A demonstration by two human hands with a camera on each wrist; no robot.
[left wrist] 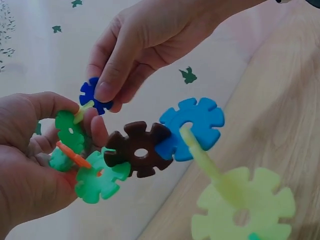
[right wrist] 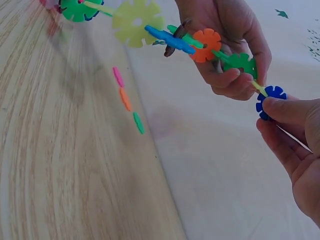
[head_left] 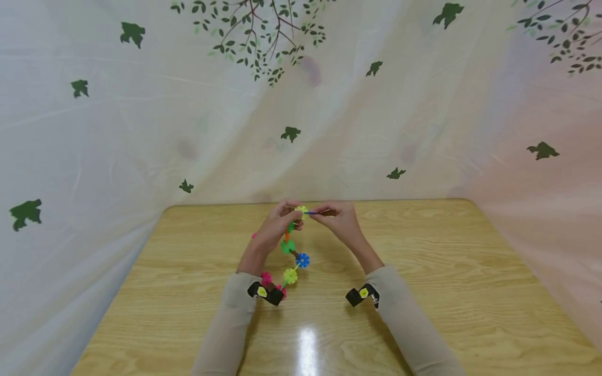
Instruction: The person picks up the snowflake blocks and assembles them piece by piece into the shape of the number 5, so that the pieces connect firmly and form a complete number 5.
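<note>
My left hand (head_left: 273, 230) holds the upper end of a chain of notched, flower-shaped plastic discs. Its fingers pinch the yellow end disc (head_left: 301, 210), beside a green disc (left wrist: 66, 129). Between thumb and forefinger, my right hand (head_left: 342, 223) pinches a dark blue notched disc (right wrist: 276, 92), whose edge meets the yellow one. Below the left hand the chain hangs through an orange disc (right wrist: 206, 39), a light green disc (left wrist: 95, 187), a brown disc (left wrist: 119, 149), a blue disc (left wrist: 205, 127) and a larger-looking yellow disc (left wrist: 270, 200), down to pink discs (head_left: 266, 278) by the left wrist.
Beyond the chain, a pink piece (right wrist: 118, 77), an orange piece (right wrist: 125, 99) and a green piece (right wrist: 138, 123) show in a row over the wooden table (head_left: 423, 292). A pale curtain (head_left: 235, 146) with leaf and bird prints hangs behind the table's far edge.
</note>
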